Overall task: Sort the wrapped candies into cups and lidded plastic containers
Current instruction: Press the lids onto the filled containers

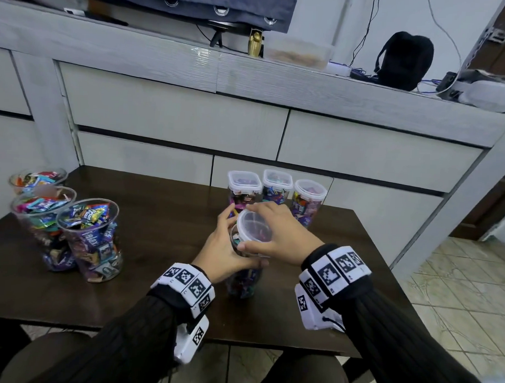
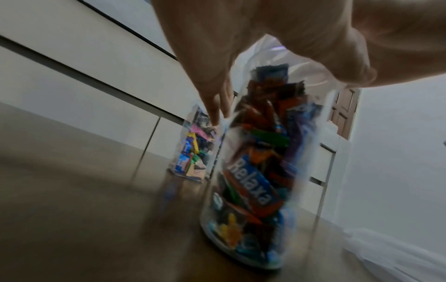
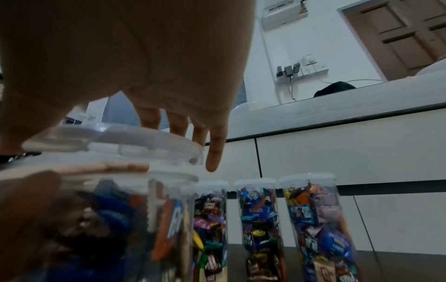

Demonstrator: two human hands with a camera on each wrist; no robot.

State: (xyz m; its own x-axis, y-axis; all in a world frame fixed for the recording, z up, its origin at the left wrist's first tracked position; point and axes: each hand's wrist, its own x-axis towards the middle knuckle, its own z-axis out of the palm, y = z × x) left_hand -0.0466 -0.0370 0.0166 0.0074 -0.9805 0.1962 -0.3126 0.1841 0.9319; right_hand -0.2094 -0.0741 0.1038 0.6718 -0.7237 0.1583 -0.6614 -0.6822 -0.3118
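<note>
Hovering lid [image 3: 113,141], unseated, wrist-view only

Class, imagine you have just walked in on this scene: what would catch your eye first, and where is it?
First, both hands at the middle of the dark table: the left hand grips a tall clear container packed with candies, while the right hand holds its round lid tilted over the mouth. Next come three open cups brimming with bright wrappers at the left edge, and three lidded containers in a row behind the hands.
</note>
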